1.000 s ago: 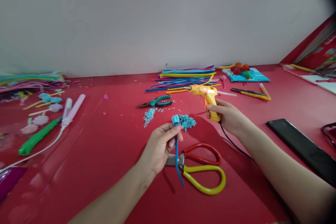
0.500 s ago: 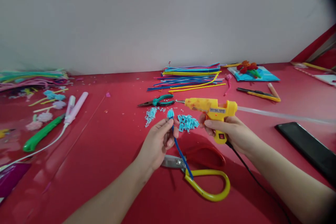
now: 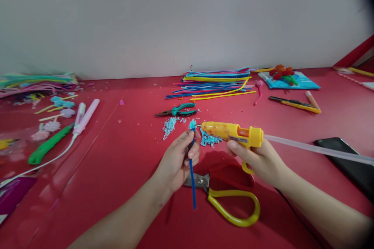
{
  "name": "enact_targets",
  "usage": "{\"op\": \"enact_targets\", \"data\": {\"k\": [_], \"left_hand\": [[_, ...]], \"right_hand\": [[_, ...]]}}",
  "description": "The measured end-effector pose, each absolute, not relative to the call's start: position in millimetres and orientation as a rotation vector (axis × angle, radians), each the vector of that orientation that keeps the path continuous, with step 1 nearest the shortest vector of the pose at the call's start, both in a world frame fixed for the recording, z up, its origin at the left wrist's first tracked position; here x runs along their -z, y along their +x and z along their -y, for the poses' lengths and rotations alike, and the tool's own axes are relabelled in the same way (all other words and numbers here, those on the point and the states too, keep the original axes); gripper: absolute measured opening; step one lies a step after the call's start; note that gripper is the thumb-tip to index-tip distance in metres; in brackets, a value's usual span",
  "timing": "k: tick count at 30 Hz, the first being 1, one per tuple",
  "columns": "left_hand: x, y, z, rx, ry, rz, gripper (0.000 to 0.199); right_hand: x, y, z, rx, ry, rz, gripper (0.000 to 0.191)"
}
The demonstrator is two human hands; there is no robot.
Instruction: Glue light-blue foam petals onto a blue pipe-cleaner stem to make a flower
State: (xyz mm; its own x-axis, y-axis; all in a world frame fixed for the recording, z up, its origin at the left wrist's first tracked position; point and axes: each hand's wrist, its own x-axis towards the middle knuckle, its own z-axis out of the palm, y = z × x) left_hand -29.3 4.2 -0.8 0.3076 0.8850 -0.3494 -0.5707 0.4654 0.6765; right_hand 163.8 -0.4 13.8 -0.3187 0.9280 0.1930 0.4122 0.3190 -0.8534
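Note:
Pinched in my left hand [image 3: 179, 159] is a blue pipe cleaner [image 3: 193, 183], its long end hanging down and light blue pieces [image 3: 192, 124] clustered at its top. My right hand [image 3: 260, 159] is wrapped round a yellow hot glue gun [image 3: 223, 129], with a clear glue stick [image 3: 304, 146] jutting out of its back. The gun's metal nozzle points left and is at the light blue cluster; whether it touches I cannot tell. Behind the nozzle lies a pile of cut light blue pieces [image 3: 209, 139]. Scissors [image 3: 233, 193] with one red and one yellow handle lie below my hands.
Teal-handled pliers [image 3: 178, 110] and blue fluff [image 3: 169, 126] lie beyond my left hand. Pipe cleaners [image 3: 216, 83] are stacked by the wall. A phone [image 3: 344, 163] and a box cutter [image 3: 295, 104] lie right; a green-handled tool [image 3: 49, 146] and pink corded iron [image 3: 86, 116] left.
The glue gun has tilted and come down, its nozzle now at the light blue cluster. The pipe cleaner's lower end has swung left to hang nearly straight. The view has shifted slightly.

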Motion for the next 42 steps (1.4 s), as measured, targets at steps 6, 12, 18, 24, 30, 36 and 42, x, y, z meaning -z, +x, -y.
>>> {"op": "enact_targets", "data": {"k": [6,12,18,24,30,36,42], "left_hand": [[0.7,-29.2,-3.3,-1.008,0.464,-0.760,0.014],[-0.8,-28.6,-3.2,-1.017,0.466,-0.764,0.015],[-1.9,-28.6,-2.6,-1.020,0.447,-0.757,0.014],[-1.9,-28.7,-3.0,-1.023,0.441,-0.753,0.014],[-1.6,-28.9,-3.1,-1.021,0.426,-0.749,0.014],[-1.1,-28.6,-3.0,-1.024,0.427,-0.755,0.015],[2.5,-30.5,-4.1,-1.030,0.477,-0.802,0.016]], "right_hand": [[-11.8,164.9,1.3,-0.967,-1.219,1.868,0.031],[-12.4,164.0,1.4,-0.965,-1.210,1.850,0.030],[-11.3,164.2,0.9,-0.945,-1.225,1.859,0.029],[-9.0,165.1,0.7,-0.949,-1.231,1.858,0.028],[-9.9,165.1,0.4,-0.891,-1.237,1.921,0.023],[-10.9,163.9,-0.2,-0.871,-1.210,1.943,0.024],[-11.8,163.4,0.2,-1.100,-1.186,1.700,0.026]]}}
